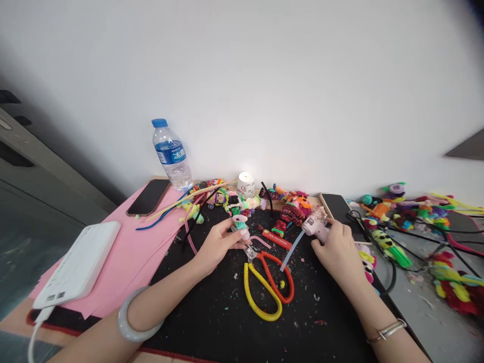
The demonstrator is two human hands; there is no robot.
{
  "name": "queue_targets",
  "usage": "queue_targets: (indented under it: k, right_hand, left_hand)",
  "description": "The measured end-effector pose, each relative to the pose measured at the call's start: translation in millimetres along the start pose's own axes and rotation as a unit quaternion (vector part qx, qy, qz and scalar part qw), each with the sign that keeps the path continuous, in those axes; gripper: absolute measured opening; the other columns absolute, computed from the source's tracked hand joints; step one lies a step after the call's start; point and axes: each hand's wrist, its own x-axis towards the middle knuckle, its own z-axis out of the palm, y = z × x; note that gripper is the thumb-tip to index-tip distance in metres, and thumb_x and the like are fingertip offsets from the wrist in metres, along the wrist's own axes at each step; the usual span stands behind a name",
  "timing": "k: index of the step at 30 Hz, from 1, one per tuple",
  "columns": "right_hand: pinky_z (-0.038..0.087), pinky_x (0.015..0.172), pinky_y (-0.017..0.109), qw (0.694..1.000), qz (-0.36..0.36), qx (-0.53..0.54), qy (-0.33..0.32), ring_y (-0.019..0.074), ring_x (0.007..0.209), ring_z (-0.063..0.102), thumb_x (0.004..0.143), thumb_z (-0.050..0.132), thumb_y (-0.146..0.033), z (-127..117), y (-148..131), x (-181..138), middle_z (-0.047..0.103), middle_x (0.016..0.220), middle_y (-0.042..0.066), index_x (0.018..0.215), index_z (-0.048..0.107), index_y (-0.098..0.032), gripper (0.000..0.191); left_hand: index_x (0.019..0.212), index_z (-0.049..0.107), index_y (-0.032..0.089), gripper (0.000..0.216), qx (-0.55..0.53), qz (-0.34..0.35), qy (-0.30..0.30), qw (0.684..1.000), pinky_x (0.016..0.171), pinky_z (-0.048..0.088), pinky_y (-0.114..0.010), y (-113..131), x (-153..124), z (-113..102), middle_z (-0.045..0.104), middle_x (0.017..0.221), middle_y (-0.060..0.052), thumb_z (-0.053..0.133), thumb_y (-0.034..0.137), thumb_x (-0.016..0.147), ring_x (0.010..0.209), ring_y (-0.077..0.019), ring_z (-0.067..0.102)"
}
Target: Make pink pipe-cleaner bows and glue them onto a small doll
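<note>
My left hand (221,241) pinches a small fuzzy pipe-cleaner figure (240,222) in pink and teal between thumb and fingers. My right hand (336,248) is closed around the handle of a pale hot glue gun (314,225), which points away from me; a translucent glue stick (292,252) sticks out of its back. Scissors (263,310) with one yellow and one orange handle lie between my hands, their blades partly hidden near my left fingers. A short pink pipe cleaner (260,241) lies by the blades. Beyond it is a red packet (277,239).
Pipe-cleaner figures (293,214) line the back of the black mat (212,322), beside a paper cup (245,185). At left are a water bottle (172,156), a phone (148,197), pink paper (139,242) and a white power bank (79,264). Cables and more figures (391,247) lie right.
</note>
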Motion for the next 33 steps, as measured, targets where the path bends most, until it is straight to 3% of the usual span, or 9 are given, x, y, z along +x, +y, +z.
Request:
queue_targets:
  k: [4, 12, 15, 19, 24, 28, 33]
  right_hand:
    - [0.044, 0.079, 0.039, 0.999, 0.025, 0.029, 0.000, 0.0311, 0.097, 0.053, 0.067, 0.054, -0.024, 1.1, 2.7, 3.3, 0.054, 0.102, 0.020, 0.114, 0.047, -0.004, 0.051]
    - [0.047, 0.074, 0.035, 0.988, 0.025, 0.127, 0.084, 0.0261, 0.082, 0.061, 0.068, 0.056, -0.032, -17.1, 2.9, 5.6, 0.064, 0.093, 0.010, 0.082, 0.066, -0.016, 0.023]
    - [0.048, 0.070, 0.034, 0.979, 0.015, 0.182, 0.094, 0.0251, 0.077, 0.062, 0.071, 0.056, -0.031, -23.9, -5.1, 0.0, 0.067, 0.088, 0.008, 0.085, 0.066, -0.017, 0.022]
    - [0.049, 0.056, 0.031, 0.956, -0.011, 0.291, -0.023, 0.0238, 0.065, 0.063, 0.073, 0.057, -0.034, -27.1, -19.6, -12.5, 0.070, 0.074, 0.007, 0.081, 0.067, -0.016, 0.022]
    - [0.051, 0.050, 0.028, 0.886, -0.093, 0.431, -0.145, 0.0199, 0.057, 0.062, 0.070, 0.060, -0.026, -22.6, -41.0, -28.7, 0.070, 0.069, 0.003, 0.083, 0.069, -0.018, 0.018]
    - [0.053, 0.054, 0.028, 0.862, -0.112, 0.467, -0.165, 0.0204, 0.061, 0.064, 0.070, 0.060, -0.024, -21.9, -52.0, -35.4, 0.070, 0.073, 0.003, 0.087, 0.070, -0.020, 0.020]
    - [0.052, 0.050, 0.027, 0.871, -0.125, 0.447, -0.158, 0.0202, 0.059, 0.062, 0.071, 0.059, -0.024, -20.3, -50.3, -36.3, 0.069, 0.068, 0.002, 0.080, 0.070, -0.021, 0.014]
  left_hand:
    - [0.103, 0.061, 0.015, 0.035, 0.018, -0.007, -0.003, 1.000, 0.063, 0.053, -0.024, 0.0, -0.3, -0.2, 0.064, 0.089, -0.005, 0.068, 0.031, 0.072, 0.071, -0.0138, 0.064]
    - [0.106, 0.060, 0.015, 0.039, 0.021, -0.021, -0.001, 1.000, 0.070, 0.053, -0.027, -1.1, 0.0, 0.6, 0.065, 0.092, -0.005, 0.070, 0.028, 0.071, 0.081, -0.0175, 0.066]
    - [0.110, 0.059, 0.016, 0.042, 0.021, -0.021, 0.000, 1.000, 0.071, 0.052, -0.027, -0.2, -0.2, 1.7, 0.066, 0.095, -0.005, 0.070, 0.026, 0.070, 0.079, -0.0166, 0.065]
    - [0.110, 0.060, 0.016, 0.043, 0.029, -0.015, -0.016, 0.999, 0.070, 0.052, -0.028, 0.2, -0.6, 2.4, 0.068, 0.086, -0.003, 0.071, 0.026, 0.069, 0.076, -0.0161, 0.065]
    - [0.087, 0.065, 0.012, 0.025, 0.086, -0.011, -0.044, 0.995, 0.061, 0.050, -0.025, -0.8, -3.7, 4.6, 0.068, 0.074, -0.004, 0.071, 0.026, 0.068, 0.067, -0.0169, 0.065]
    - [0.086, 0.065, 0.012, 0.021, 0.099, -0.007, -0.063, 0.993, 0.059, 0.049, -0.025, -1.3, -7.1, 8.0, 0.068, 0.071, -0.004, 0.070, 0.024, 0.069, 0.065, -0.0176, 0.065]
    - [0.086, 0.066, 0.013, 0.021, 0.095, -0.004, -0.071, 0.993, 0.059, 0.049, -0.026, -1.5, -8.0, 10.1, 0.069, 0.070, -0.005, 0.070, 0.023, 0.068, 0.064, -0.0184, 0.065]
